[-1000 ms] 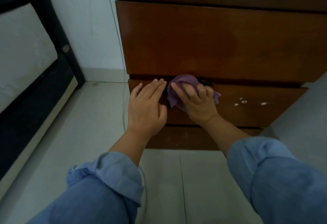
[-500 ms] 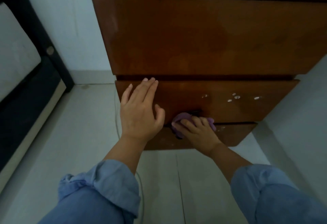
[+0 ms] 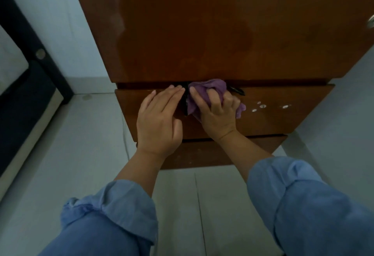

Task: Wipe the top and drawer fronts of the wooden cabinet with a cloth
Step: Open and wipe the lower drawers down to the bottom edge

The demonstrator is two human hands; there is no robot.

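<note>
Two hands: both on the middle drawer front (image 3: 273, 114) of the wooden cabinet (image 3: 202, 33), close together, w/ a dark handle (image 3: 184, 104) between them.
Right hand (image 3: 217, 114): fingers curled around a bunched purple cloth (image 3: 210, 87), pressing it vs. the wood at the drawer's top edge, right by the gap under the big upper drawer front (image 3: 182, 23).
Left hand (image 3: 159, 120): flat, fingers straight & close together, holding nothing; palm rests on the same drawer front, tips near its top edge. Looks like you're bracing the drawer so it won't slide.
Cloth position: just right of the handle, touching or nearly so; a tail of it sticks out past your right little finger.
Key relation: unwiped-looking wood lies to the right of the cloth, along the drawer's long axis, which runs left-right. White specks (image 3: 263, 106) sit near the cloth on that side, apart from it. Right hand is the nearer one by far; left is across the handle.
Next move (my guess): sweep right along the long axis, over the specks, to the far end.
Bottom drawer front (image 3: 222, 150): partly under your wrists; can't tell if it's clean.
Cabinet top: out of view.
Risk: cloth snagging on the handle or a second dark bit (image 3: 237, 90) at the gap.
</note>
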